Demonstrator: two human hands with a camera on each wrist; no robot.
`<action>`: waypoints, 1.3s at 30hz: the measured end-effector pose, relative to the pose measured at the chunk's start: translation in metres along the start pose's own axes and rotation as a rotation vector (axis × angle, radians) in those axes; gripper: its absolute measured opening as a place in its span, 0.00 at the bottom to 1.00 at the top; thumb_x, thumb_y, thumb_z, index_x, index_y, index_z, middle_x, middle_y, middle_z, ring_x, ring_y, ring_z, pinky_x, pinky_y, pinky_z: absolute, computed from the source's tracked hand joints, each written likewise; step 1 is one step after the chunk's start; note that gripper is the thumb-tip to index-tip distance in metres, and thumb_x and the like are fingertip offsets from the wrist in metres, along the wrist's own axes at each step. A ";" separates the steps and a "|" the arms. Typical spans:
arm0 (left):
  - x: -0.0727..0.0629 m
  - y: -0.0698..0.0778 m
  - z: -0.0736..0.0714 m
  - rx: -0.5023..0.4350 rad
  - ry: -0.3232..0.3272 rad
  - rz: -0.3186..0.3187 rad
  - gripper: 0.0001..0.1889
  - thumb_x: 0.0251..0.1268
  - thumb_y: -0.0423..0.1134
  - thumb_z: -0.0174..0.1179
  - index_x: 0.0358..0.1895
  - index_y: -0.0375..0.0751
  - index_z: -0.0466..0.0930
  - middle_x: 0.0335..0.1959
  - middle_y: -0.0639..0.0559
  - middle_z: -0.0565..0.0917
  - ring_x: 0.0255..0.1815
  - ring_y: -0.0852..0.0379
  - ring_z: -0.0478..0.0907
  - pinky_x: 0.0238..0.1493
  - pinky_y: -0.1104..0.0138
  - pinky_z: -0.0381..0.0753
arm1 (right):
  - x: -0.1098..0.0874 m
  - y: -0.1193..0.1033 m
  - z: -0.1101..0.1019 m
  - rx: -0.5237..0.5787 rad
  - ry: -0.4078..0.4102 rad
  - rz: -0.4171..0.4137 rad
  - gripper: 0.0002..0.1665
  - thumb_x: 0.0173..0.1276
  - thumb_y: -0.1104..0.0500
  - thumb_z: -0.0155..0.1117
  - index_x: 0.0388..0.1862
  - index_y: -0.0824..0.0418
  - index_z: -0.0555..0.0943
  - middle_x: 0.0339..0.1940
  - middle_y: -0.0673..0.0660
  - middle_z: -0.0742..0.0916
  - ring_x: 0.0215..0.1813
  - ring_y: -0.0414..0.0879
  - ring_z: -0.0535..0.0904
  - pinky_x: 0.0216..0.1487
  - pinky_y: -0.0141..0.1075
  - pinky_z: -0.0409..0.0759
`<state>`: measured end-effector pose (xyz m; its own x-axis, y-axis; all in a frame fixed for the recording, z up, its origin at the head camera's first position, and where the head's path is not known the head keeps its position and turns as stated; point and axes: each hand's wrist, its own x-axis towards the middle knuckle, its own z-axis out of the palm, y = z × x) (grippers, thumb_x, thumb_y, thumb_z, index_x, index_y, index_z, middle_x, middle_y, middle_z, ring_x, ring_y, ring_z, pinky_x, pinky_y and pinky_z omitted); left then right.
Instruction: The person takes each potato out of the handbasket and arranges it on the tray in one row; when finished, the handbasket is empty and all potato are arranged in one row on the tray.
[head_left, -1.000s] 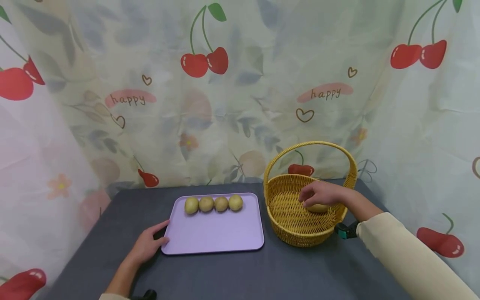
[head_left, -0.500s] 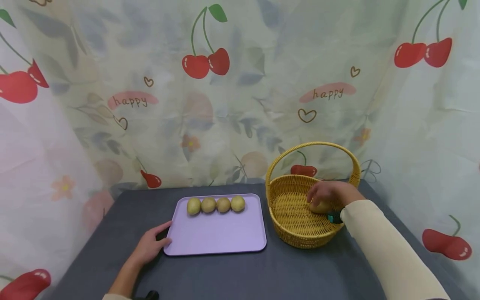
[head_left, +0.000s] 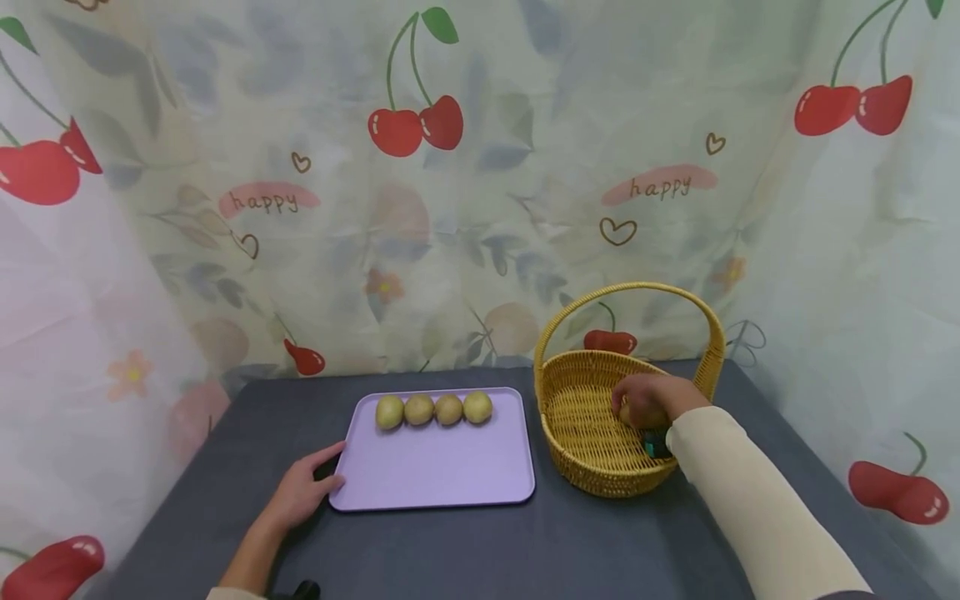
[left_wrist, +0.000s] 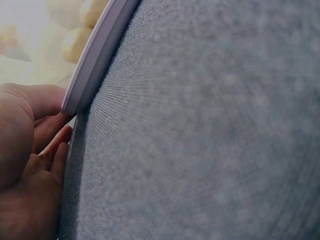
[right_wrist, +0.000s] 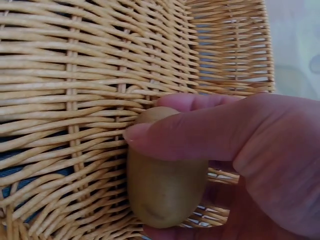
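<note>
In the head view my right hand (head_left: 654, 398) is down inside the yellow wicker basket (head_left: 592, 479). The right wrist view shows its thumb and fingers curled round a yellow-brown potato (right_wrist: 167, 192) lying against the woven wicker; the fingers partly cover it. My left hand (head_left: 298, 492) rests at the left edge of a lilac tray (head_left: 435, 471). Its thumb and index finger, spread apart, touch the rim, and the left wrist view has the thumb (left_wrist: 47, 100) against the tray's edge. A row of several potatoes (head_left: 419, 409) sits along the tray's far side.
The basket's tall arched handle (head_left: 628, 287) rises over my right hand. Tray and basket stand side by side on a dark grey tablecloth (head_left: 420, 554). A cherry-print curtain (head_left: 450, 217) hangs behind the table and on both sides.
My right hand has lowered further into the basket and its fingers have closed round the potato there. The left hand stays at the tray's edge; the view has shifted slightly.
</note>
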<state>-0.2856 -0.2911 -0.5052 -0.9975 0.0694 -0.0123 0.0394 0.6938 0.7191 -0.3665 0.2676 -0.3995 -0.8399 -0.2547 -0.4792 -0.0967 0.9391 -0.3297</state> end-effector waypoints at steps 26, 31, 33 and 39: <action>-0.006 0.007 -0.001 0.009 0.008 0.017 0.28 0.66 0.34 0.59 0.70 0.35 0.67 0.69 0.31 0.67 0.70 0.31 0.59 0.67 0.39 0.54 | -0.006 -0.007 -0.003 0.271 0.023 -0.398 0.21 0.70 0.56 0.60 0.59 0.61 0.75 0.43 0.59 0.77 0.37 0.52 0.76 0.31 0.51 0.81; -0.004 0.006 -0.001 0.019 0.001 0.014 0.29 0.66 0.35 0.60 0.70 0.36 0.67 0.69 0.32 0.66 0.70 0.31 0.59 0.67 0.38 0.55 | -0.019 -0.015 0.000 0.355 0.046 -0.451 0.23 0.71 0.53 0.61 0.62 0.60 0.74 0.44 0.61 0.78 0.37 0.54 0.77 0.32 0.56 0.82; -0.004 0.006 -0.001 0.016 0.000 0.010 0.29 0.66 0.35 0.59 0.70 0.36 0.67 0.69 0.32 0.66 0.70 0.31 0.59 0.67 0.39 0.55 | -0.024 -0.019 0.002 0.384 0.042 -0.471 0.23 0.71 0.52 0.61 0.62 0.58 0.75 0.46 0.61 0.78 0.39 0.55 0.77 0.32 0.56 0.82; -0.005 0.006 -0.001 0.008 0.004 0.008 0.29 0.66 0.34 0.59 0.70 0.36 0.67 0.69 0.32 0.66 0.70 0.32 0.58 0.68 0.39 0.54 | -0.041 -0.030 0.010 0.453 0.025 -0.574 0.22 0.71 0.56 0.62 0.62 0.57 0.75 0.46 0.63 0.78 0.39 0.56 0.78 0.33 0.61 0.81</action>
<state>-0.2809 -0.2878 -0.5004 -0.9974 0.0723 -0.0035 0.0482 0.6992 0.7133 -0.3240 0.2478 -0.3783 -0.7355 -0.6680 -0.1132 -0.2996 0.4705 -0.8300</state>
